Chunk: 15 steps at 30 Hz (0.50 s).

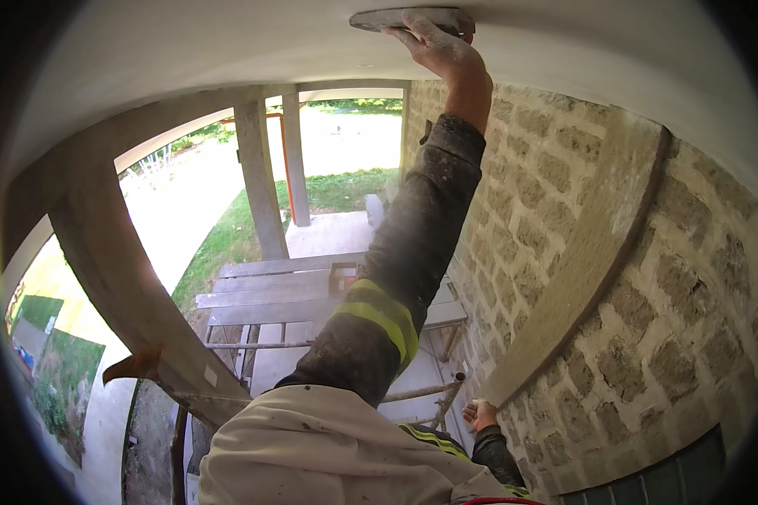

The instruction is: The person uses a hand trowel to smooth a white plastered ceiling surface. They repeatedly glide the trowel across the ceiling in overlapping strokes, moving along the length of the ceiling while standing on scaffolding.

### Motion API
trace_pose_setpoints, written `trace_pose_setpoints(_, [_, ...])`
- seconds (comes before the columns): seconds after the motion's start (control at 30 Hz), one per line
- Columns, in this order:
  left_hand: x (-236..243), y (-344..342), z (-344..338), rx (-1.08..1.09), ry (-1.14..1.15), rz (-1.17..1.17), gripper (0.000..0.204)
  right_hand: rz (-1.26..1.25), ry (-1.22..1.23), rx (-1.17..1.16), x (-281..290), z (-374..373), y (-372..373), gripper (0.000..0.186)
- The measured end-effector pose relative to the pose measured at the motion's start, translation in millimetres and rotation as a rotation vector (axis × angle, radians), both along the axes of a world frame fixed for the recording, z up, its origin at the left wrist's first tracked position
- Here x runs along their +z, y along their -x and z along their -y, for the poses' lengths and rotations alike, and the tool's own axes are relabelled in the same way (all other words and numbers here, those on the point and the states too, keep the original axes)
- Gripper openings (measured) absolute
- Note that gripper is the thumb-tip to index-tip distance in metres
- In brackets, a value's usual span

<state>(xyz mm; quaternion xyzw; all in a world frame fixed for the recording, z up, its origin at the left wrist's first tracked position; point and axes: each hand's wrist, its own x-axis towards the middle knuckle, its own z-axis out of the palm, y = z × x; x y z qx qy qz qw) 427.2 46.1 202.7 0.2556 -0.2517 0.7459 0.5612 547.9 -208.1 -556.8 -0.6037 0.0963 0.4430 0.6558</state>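
Note:
High overhead, my left hand (443, 52) grips a plastering trowel (393, 18) from below. Its long, dull grey blade lies flat against or very close to the white ceiling (253, 52); its handle is mostly hidden by my fingers. The raised left arm wears a dark, dusty sleeve with a yellow-green band. Low on the right is my right hand (480, 414), small in view, with loosely bent fingers and nothing visible in them. It is beside the lower end of a pale pilaster (577, 261); whether it touches the pilaster I cannot tell.
A rough stone-block wall (682, 286) rises on the right. Scaffold planks (274, 296) lie below, with a small box (343, 278) on them. Scaffold tubes (448, 391) stand near my right hand. Concrete columns (261, 181) line the open left side, with grass beyond.

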Motion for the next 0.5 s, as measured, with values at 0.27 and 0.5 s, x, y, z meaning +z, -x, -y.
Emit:
trace_pose_setpoints(0.27, [2.4, -4.7, -29.8, 0.027, 0.018, 0.070, 0.063, -0.005, -0.015, -0.036, -6.0, -2.7, -0.5, 0.027])
trace_pose_setpoints(0.5, [1.2, 0.0, -45.3, -0.097, 0.011, -0.119, 0.076, -0.029, -0.024, -0.073, -7.9, -4.5, 1.2, 0.028])
